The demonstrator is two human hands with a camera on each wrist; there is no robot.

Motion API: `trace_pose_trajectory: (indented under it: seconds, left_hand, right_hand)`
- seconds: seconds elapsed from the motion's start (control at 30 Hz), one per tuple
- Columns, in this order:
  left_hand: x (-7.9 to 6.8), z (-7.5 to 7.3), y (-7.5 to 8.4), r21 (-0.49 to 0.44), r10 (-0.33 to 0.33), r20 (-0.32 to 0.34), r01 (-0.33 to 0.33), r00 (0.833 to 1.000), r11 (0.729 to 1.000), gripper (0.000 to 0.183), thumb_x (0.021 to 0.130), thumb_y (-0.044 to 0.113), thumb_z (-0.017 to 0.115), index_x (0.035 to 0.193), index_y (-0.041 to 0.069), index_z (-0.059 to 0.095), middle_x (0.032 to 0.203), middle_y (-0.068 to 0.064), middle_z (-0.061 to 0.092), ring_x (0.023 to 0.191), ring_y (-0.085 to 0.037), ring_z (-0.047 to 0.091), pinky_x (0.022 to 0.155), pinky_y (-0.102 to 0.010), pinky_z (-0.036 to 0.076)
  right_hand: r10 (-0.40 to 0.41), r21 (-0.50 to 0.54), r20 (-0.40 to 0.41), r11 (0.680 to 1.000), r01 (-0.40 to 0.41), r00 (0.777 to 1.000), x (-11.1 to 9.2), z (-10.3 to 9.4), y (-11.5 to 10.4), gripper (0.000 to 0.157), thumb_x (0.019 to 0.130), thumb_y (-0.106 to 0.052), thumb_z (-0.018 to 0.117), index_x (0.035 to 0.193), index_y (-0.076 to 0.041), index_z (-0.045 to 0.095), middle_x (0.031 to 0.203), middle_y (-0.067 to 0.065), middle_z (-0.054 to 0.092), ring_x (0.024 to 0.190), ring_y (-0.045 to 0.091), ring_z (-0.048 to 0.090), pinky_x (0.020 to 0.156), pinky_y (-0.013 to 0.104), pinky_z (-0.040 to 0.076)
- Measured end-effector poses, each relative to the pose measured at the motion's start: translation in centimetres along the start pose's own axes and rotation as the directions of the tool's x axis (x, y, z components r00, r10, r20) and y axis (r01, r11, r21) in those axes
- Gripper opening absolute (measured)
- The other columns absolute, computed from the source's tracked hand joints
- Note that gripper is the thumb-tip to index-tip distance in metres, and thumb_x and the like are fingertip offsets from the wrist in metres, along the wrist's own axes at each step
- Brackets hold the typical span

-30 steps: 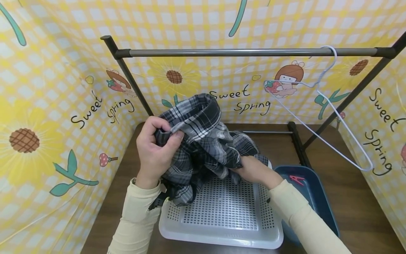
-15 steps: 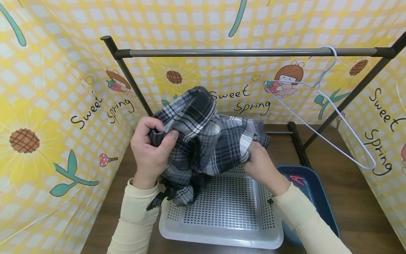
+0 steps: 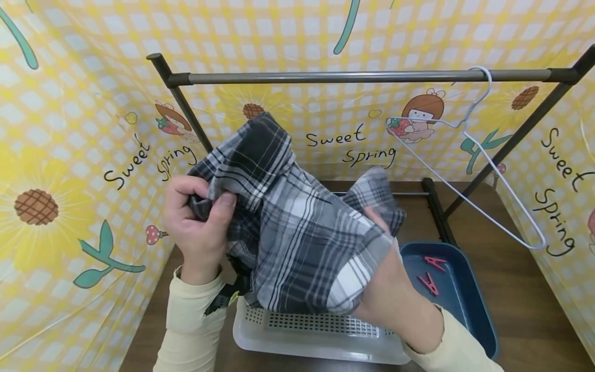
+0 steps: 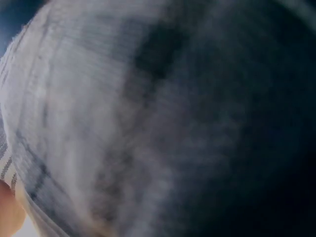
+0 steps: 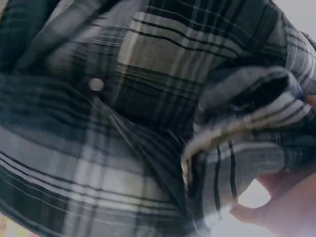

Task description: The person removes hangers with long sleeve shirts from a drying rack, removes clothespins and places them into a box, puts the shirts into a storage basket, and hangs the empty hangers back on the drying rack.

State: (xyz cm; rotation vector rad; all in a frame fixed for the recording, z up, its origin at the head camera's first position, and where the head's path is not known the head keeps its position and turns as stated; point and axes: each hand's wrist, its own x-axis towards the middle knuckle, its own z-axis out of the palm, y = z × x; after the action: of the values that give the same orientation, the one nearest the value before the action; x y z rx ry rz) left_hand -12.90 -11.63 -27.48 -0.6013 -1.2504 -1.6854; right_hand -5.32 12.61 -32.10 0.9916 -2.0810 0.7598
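Note:
A grey, black and white plaid shirt [image 3: 311, 232] is held up over the white perforated basket [image 3: 316, 351]. My left hand [image 3: 200, 222] pinches its collar between thumb and curled fingers. On the right side, my right hand [image 3: 395, 294] grips the shirt's edge, its fingers partly hidden by the cloth. The right wrist view shows a button [image 5: 96, 84] on the shirt and a rolled fold of fabric beside that hand's fingers. Blurred shirt cloth [image 4: 108, 113] fills most of the left wrist view.
A white hanger [image 3: 465, 126] hangs from the dark metal rail [image 3: 325, 77] at the right. Below it, a blue tray [image 3: 483, 315] on the brown table [image 3: 534, 310] holds red clothespins [image 3: 428, 284]. Yellow checked fabric surrounds the rack.
My left hand has moved left with the collar. The right hand has drawn the shirt's edge right and nearer, so the front spreads out between my hands and covers more of the basket.

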Motion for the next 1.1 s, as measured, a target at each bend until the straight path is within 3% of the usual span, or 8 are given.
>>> trace_pose_trajectory:
  seconds: [0.2, 0.43, 0.57, 0.73, 0.8, 0.9, 1.0, 1.1]
  left_hand:
    - [0.2, 0.1, 0.2, -0.044, -0.001, -0.024, 0.000, 1.000, 0.999, 0.034, 0.068, 0.009, 0.078, 0.076, -0.010, 0.050, 0.074, -0.007, 0.052, 0.067, -0.013, 0.051, 0.065, -0.021, 0.039]
    - [0.1, -0.4, 0.0, 0.026, -0.020, 0.051, 0.019, 0.998, 0.999, 0.038, 0.072, 0.016, 0.081, 0.078, -0.008, 0.052, 0.078, -0.007, 0.053, 0.070, -0.014, 0.052, 0.066, -0.022, 0.039]
    - [0.0, -1.0, -0.4, 0.142, -0.090, 0.214, 0.060, 0.973, 0.988, 0.034, 0.076, 0.012, 0.077, 0.083, -0.010, 0.052, 0.082, -0.007, 0.054, 0.074, -0.015, 0.051, 0.065, -0.023, 0.040]
    - [-0.2, -1.6, -0.9, 0.221, -0.201, 0.391, 0.120, 0.898, 0.968, 0.023, 0.079, 0.003, 0.073, 0.086, -0.005, 0.052, 0.084, -0.010, 0.053, 0.072, -0.015, 0.049, 0.060, -0.023, 0.040]
    - [-0.2, -1.7, -0.9, 0.229, -0.219, 0.418, 0.130, 0.882, 0.965, 0.022, 0.080, 0.001, 0.073, 0.086, -0.004, 0.052, 0.084, -0.010, 0.053, 0.070, -0.015, 0.048, 0.058, -0.023, 0.040]
    - [-0.1, -1.7, -1.0, 0.229, -0.220, 0.434, 0.129, 0.874, 0.965, 0.022, 0.080, 0.001, 0.072, 0.086, -0.004, 0.052, 0.084, -0.010, 0.052, 0.068, -0.016, 0.047, 0.057, -0.023, 0.039]
    - [0.0, -1.6, -1.0, 0.225, -0.214, 0.433, 0.124, 0.876, 0.966, 0.023, 0.080, 0.004, 0.073, 0.085, -0.004, 0.052, 0.084, -0.010, 0.052, 0.069, -0.016, 0.048, 0.058, -0.023, 0.039]
    - [-0.1, -1.6, -1.0, 0.210, -0.202, 0.441, 0.118, 0.875, 0.971, 0.024, 0.081, 0.007, 0.073, 0.085, -0.004, 0.052, 0.083, -0.010, 0.052, 0.069, -0.015, 0.048, 0.057, -0.022, 0.040]
  right_hand:
    - [0.123, 0.208, 0.159, 0.966, -0.155, 0.980, -1.2, -1.1, -2.0, 0.073, 0.097, -0.051, 0.054, 0.140, 0.005, 0.037, 0.136, 0.014, 0.046, 0.119, 0.021, 0.047, 0.101, 0.038, 0.034]
    - [0.234, 0.366, 0.269, 0.872, -0.324, 0.934, -1.0, 0.5, 0.0, 0.021, 0.083, 0.002, 0.061, 0.101, -0.008, 0.064, 0.091, -0.004, 0.062, 0.081, 0.008, 0.056, 0.074, 0.030, 0.051]
    - [0.394, 0.277, 0.521, 0.761, -0.587, 0.757, -1.6, 1.7, 1.9, 0.019, 0.086, 0.001, 0.063, 0.077, -0.015, 0.060, 0.069, -0.011, 0.050, 0.063, 0.006, 0.050, 0.060, 0.029, 0.047]
    - [0.363, 0.069, 0.806, 0.727, -0.683, 0.467, -2.9, 2.5, 4.1, 0.019, 0.090, -0.032, 0.077, 0.096, -0.016, 0.069, 0.085, -0.012, 0.061, 0.078, 0.007, 0.058, 0.077, 0.035, 0.052]
    - [0.338, 0.029, 0.857, 0.723, -0.690, 0.390, -3.3, 2.4, 4.9, 0.039, 0.082, -0.041, 0.083, 0.109, -0.016, 0.069, 0.098, -0.010, 0.065, 0.090, 0.009, 0.061, 0.087, 0.039, 0.051]
    - [0.302, 0.082, 0.867, 0.699, -0.710, 0.397, -3.5, 1.9, 6.5, 0.069, 0.078, -0.048, 0.085, 0.131, -0.013, 0.060, 0.118, -0.006, 0.065, 0.108, 0.014, 0.060, 0.097, 0.046, 0.047]
    - [0.244, 0.278, 0.810, 0.642, -0.715, 0.533, -3.5, 1.5, 8.9, 0.089, 0.083, -0.056, 0.077, 0.149, -0.006, 0.043, 0.138, 0.005, 0.057, 0.126, 0.026, 0.053, 0.103, 0.052, 0.042]
    - [0.313, 0.363, 0.702, 0.615, -0.700, 0.640, -3.5, 1.6, 10.9, 0.075, 0.099, -0.051, 0.061, 0.152, -0.003, 0.038, 0.144, 0.016, 0.051, 0.130, 0.036, 0.050, 0.103, 0.056, 0.042]
